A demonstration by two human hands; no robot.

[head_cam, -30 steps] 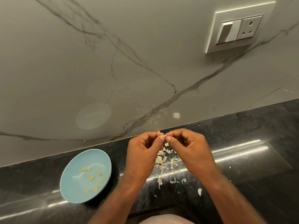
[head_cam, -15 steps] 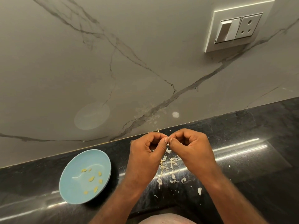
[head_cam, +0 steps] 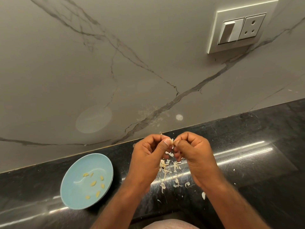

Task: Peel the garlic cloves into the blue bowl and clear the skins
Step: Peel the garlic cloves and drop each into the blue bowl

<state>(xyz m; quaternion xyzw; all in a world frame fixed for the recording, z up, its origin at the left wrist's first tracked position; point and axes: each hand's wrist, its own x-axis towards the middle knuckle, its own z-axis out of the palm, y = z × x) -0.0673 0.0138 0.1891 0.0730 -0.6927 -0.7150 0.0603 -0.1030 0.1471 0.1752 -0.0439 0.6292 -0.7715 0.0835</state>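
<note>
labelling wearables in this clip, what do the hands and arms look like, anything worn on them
The left hand and right hand are both bare: no gloves, rings, watch or bands. The forearms are bare too, with fine hair and no sleeve in view. The nails that show are short and unpainted.

Glossy black stone counter [head_cam: 247,162]; smooth matt blue bowl [head_cam: 77,192]; papery skins [head_cam: 165,166]; veined marble-look wall [head_cam: 82,71].

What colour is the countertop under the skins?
Glossy black countertop, flecked with grey; seen in the head view.
</note>
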